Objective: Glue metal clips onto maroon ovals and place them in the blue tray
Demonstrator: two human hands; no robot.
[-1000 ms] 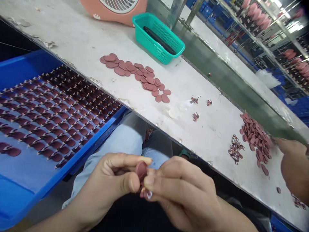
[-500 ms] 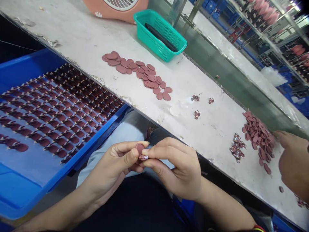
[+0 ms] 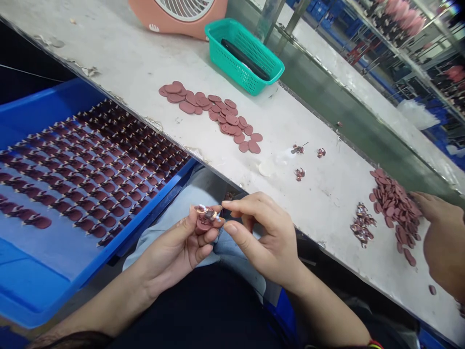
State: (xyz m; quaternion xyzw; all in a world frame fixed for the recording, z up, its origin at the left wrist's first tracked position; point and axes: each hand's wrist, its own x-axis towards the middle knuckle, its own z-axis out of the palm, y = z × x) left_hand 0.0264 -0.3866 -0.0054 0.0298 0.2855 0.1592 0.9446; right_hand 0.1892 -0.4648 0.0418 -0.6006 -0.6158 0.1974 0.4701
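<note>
Disc (image 3: 204, 225) pinched in left hand (image 3: 174, 247) grip; right hand (image 3: 263, 237) grip spread, just beside.

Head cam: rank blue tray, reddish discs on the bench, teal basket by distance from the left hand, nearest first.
From the left hand:
1. Blue tray: on the left, its rim just past the hand.
2. Reddish discs: loose row on the bench, beyond the tray's rim.
3. Teal basket: farther back on the bench, behind the discs.

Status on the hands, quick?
Left hand pinching maroon round disc with small ornament. Right hand open beside it. Another person's hand at loose maroon disc pile.
</note>
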